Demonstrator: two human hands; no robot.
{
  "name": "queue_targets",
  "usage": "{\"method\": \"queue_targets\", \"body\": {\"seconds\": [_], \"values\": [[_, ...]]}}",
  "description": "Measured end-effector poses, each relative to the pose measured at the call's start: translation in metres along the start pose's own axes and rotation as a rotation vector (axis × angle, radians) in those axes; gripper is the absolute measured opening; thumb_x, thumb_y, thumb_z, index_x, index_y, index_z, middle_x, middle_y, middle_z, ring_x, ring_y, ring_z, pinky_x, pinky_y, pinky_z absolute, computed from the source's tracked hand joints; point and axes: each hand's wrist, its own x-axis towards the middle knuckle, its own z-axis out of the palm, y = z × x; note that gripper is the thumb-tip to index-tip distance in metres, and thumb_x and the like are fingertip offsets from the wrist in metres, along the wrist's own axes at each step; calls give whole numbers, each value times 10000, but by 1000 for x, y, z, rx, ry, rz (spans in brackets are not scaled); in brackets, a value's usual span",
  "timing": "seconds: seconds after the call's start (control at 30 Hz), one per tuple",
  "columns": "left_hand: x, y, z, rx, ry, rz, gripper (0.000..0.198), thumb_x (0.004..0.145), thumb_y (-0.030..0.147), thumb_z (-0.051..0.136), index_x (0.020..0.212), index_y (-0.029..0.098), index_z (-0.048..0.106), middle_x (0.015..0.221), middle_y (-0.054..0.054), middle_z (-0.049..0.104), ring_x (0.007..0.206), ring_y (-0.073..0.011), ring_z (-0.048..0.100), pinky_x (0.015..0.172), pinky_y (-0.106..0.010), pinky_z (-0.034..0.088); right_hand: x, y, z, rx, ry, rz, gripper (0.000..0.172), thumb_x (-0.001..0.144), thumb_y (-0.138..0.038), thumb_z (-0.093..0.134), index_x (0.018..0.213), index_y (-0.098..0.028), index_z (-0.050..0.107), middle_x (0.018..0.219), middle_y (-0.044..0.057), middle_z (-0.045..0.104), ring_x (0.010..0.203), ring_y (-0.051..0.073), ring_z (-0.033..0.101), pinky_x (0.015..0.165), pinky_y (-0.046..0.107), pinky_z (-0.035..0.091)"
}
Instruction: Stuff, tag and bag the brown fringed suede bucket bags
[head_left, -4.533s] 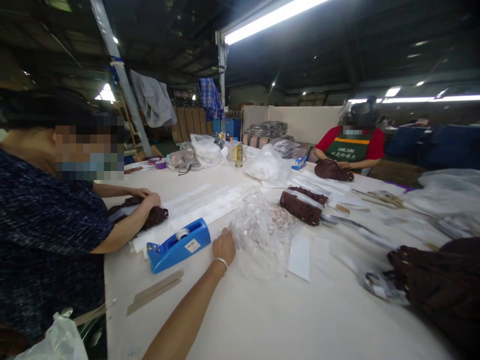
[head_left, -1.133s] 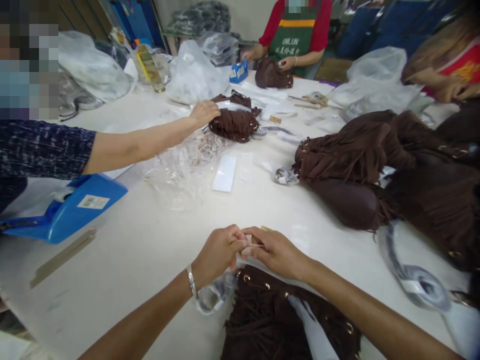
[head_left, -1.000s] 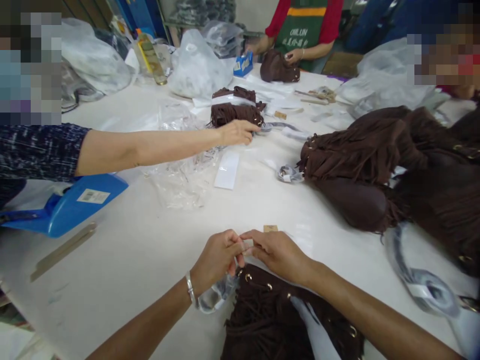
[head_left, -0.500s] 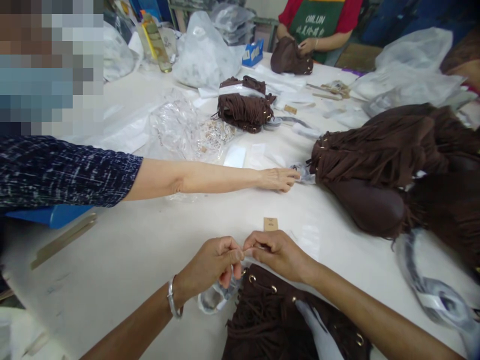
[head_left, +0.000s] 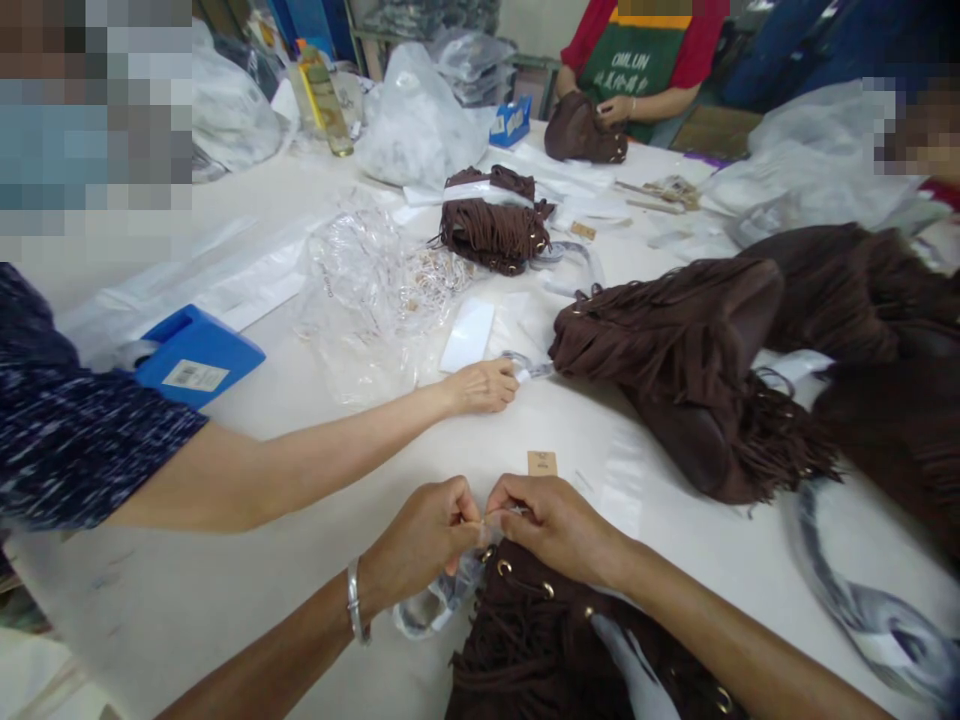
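Note:
My left hand and my right hand meet fingertip to fingertip at the upper left corner of a dark brown fringed bag with gold eyelets. Both are closed in a pinch, and what lies between the fingertips is too small to name. A plastic-wrapped strap loops out below my left hand. Another wrapped strap lies over the bag. Just beyond my right hand, a small brown card rests on the white table.
Another person's hand reaches in from the left, holding a wrapped strap of a brown bag. Also around are a blue tape dispenser, crumpled clear plastic, a rolled fringed bag and a person in a green apron.
The other person's hand has moved left, drawing a brown bag toward the left by its strap. The blue dispenser now shows behind that arm. My hands keep nearly the same place, still pinching.

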Motion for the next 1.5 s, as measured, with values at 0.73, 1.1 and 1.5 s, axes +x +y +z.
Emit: {"method": "queue_targets", "body": {"seconds": [0.73, 1.1, 1.5], "values": [[-45, -16, 34, 1056, 189, 303, 121, 848, 149, 524, 915, 201, 610, 894, -47, 613, 860, -248, 554, 797, -450, 462, 20, 15, -10, 140, -480, -32, 219, 810, -38, 400, 916, -194, 512, 747, -20, 597, 628, 102, 560, 564, 179, 398], [-38, -47, 24, 996, 520, 668, 158, 932, 123, 465, 929, 181, 612, 958, -20, 652, 895, -168, 572, 1049, -461, 322, 21, 7, -16, 223, -528, -21, 293, 777, 13, 378, 942, -179, 525, 731, -11, 605, 652, 110, 613, 593, 182, 458], [-38, -46, 23, 942, 529, 690, 188, 935, 123, 455, 940, 177, 635, 950, -17, 671, 907, -163, 584, 1090, -466, 305, 29, -11, -24, -34, -575, -94, 320, 699, 30, 442, 901, -182, 571, 658, -30, 607, 598, 101, 532, 534, 178, 318]]}}
